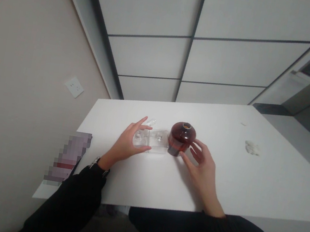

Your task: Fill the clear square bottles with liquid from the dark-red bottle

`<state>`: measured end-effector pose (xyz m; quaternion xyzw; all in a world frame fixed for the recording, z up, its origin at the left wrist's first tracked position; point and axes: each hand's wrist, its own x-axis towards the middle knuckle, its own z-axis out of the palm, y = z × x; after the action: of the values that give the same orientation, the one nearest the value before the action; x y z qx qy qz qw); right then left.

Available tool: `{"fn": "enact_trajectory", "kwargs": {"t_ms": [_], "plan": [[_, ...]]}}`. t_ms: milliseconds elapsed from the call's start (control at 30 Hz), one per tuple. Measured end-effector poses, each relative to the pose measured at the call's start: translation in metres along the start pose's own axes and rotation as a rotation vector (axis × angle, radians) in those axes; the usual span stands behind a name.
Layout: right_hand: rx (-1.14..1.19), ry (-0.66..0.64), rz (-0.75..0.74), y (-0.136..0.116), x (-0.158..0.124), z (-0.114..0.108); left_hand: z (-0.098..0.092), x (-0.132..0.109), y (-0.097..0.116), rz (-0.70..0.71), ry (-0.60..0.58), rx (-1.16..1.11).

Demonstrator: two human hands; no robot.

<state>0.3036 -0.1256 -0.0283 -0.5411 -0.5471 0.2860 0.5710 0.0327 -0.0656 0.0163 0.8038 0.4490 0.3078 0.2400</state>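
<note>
Head view: glossy dark-red rounded bottle (pixel 182 138) is held loosely by right hand (pixel 201 164), at three o'clock of clear boxy containers (pixel 159 142). Left hand (pixel 127 139) is spread wide around them; firm grip can't be told. Containers could be knocked by a sideways bottle push.

Left hand (pixel 128 140) in C-shape, right hand (pixel 202 166) loosely cupped

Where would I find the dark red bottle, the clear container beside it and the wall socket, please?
Dark red bottle (pixel 180 139), head view: middle of its body.
Clear container (pixel 159 139), head view: its see-through middle.
Wall socket (pixel 74 87), head view: middle of its white faceplate.
</note>
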Motion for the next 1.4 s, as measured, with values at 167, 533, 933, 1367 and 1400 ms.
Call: {"fn": "enact_trajectory", "kwargs": {"t_ms": [167,533,933,1367,1400], "plan": [[-0.083,-0.001,-0.035,-0.001,-0.001,-0.001,-0.007,-0.002,-0.009,0.06,0.096,-0.049],[-0.121,-0.049,-0.045,0.022,0.072,-0.035,-0.031,0.047,-0.051,-0.161,0.119,-0.084],[-0.161,-0.289,-0.129,0.039,0.109,-0.026,-0.025,0.075,-0.051,-0.143,0.057,-0.085],[0.145,-0.391,-0.021,0.007,0.059,-0.021,-0.034,-0.029,0.007,-0.262,-0.002,0.019],[0.117,-0.383,-0.017,0.004,0.056,-0.019,-0.034,-0.038,0.009,-0.279,0.007,0.014]]}}
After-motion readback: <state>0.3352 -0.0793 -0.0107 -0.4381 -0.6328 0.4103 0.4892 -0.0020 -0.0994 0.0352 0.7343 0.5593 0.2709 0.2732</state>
